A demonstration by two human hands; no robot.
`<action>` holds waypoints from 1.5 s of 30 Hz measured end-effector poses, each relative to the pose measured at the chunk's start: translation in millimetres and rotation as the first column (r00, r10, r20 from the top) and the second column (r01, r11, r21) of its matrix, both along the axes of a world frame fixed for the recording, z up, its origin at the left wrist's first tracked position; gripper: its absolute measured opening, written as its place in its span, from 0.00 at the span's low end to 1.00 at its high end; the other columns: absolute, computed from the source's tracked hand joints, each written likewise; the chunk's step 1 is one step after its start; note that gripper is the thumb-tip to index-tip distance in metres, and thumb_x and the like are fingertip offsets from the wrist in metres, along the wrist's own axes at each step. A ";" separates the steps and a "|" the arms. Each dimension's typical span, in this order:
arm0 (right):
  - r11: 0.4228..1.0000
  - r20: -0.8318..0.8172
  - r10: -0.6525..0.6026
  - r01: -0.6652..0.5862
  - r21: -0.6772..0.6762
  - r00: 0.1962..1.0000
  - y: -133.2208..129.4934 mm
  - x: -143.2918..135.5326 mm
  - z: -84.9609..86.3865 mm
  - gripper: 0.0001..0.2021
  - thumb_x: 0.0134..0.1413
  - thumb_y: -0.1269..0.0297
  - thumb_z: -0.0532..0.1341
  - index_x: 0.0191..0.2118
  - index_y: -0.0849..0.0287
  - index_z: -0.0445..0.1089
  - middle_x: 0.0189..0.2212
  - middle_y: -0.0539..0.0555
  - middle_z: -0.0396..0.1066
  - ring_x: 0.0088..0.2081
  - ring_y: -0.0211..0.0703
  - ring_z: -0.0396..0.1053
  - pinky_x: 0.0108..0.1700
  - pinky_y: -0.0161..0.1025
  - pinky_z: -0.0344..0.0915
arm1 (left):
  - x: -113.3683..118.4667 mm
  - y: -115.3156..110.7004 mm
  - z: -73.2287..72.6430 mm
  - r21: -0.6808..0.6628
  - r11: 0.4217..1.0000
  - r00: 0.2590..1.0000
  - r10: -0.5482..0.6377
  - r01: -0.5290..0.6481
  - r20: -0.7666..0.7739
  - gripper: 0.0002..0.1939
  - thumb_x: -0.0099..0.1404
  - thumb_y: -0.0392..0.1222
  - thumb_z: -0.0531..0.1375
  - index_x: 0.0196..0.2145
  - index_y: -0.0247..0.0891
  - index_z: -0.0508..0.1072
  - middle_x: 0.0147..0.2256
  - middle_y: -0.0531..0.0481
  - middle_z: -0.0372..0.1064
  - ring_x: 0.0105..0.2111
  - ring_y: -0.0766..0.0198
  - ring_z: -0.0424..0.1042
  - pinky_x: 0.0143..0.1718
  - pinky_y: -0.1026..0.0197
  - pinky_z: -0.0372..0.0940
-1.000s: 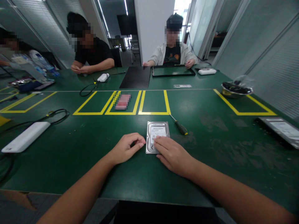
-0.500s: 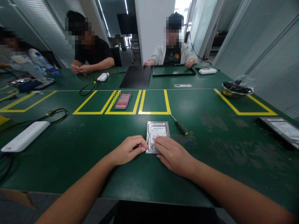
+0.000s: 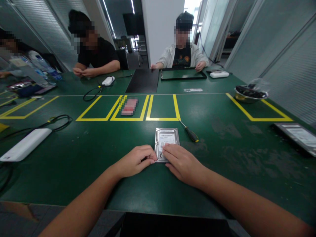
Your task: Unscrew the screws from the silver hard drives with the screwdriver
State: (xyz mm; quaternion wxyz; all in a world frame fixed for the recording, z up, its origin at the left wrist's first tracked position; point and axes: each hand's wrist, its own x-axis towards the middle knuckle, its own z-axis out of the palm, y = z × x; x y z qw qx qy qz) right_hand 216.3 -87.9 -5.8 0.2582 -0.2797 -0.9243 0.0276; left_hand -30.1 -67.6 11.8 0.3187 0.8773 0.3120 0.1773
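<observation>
A silver hard drive (image 3: pixel 168 136) with a white label lies flat on the green table in front of me. At its near left corner, my left hand (image 3: pixel 138 161) is closed, with thumb and fingertips pinched against the edge. My right hand (image 3: pixel 182 161) rests across the drive's near right part, its fingers stretched out over the label and its thumb by the near edge. That part of the drive is hidden under the fingers. Just beyond the drive, to the right, lies a screwdriver (image 3: pixel 191 134) with a black and yellow handle.
Yellow tape rectangles (image 3: pixel 163 119) mark the table; one holds a blurred pink object (image 3: pixel 129 107). At right are another drive (image 3: pixel 300 136) and a metal bowl (image 3: pixel 250 95) of dark items. A white power bank-like box (image 3: pixel 27 144) lies left. Across sit people, one touching a black frame (image 3: pixel 184 78).
My left hand has shifted slightly toward me along the drive's left edge, its fingertips now at the near corner. My right hand and the drive look the same.
</observation>
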 end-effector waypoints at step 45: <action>1.000 -0.018 0.003 -0.003 0.031 1.000 -1.5 3.4 -0.4 0.19 0.61 0.67 0.57 0.55 0.70 0.67 0.56 0.66 0.67 0.60 0.55 0.61 0.63 0.52 0.62 | 1.3 0.6 -2.4 -0.043 0.998 0.998 0.051 -0.049 0.044 0.03 0.64 0.37 0.61 0.35 0.35 0.73 0.31 0.52 0.66 0.31 0.68 0.66 0.34 0.65 0.61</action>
